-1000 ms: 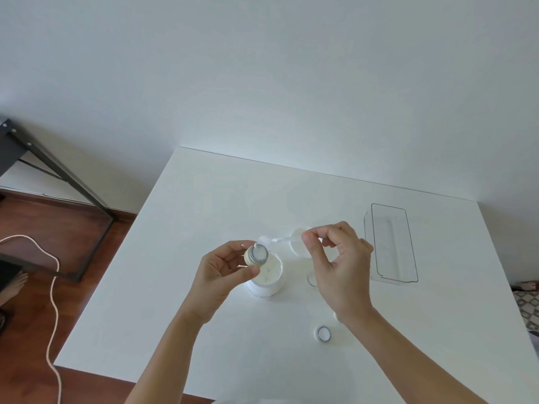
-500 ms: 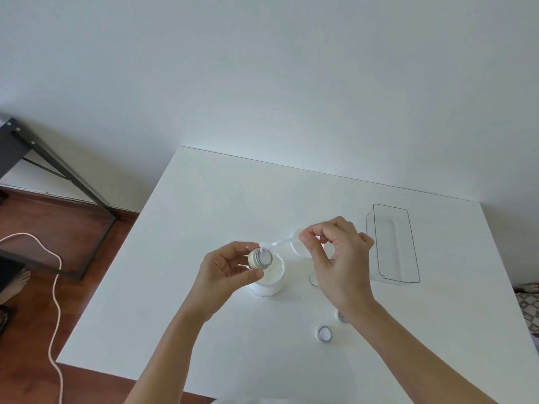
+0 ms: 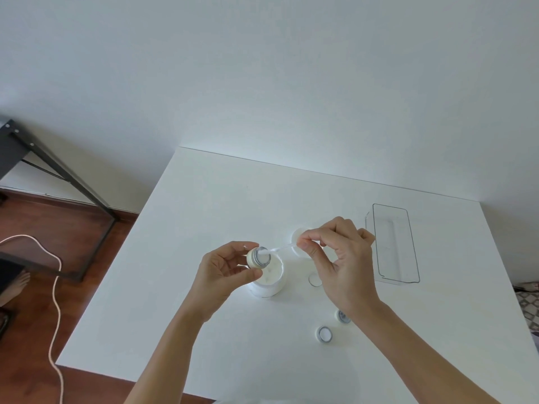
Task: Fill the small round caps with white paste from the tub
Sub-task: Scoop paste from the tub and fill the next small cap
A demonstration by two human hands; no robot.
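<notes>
I pinch the cap (image 3: 259,257) in my left hand (image 3: 226,272) over the tub (image 3: 269,279) — drips fall back in — while my right hand (image 3: 339,262) pinches the spatula (image 3: 281,248), tip inside it.

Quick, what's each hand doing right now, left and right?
Left hand: holds a small round cap over the tub.
Right hand: pinches a thin clear spatula, its tip at the cap.
</notes>
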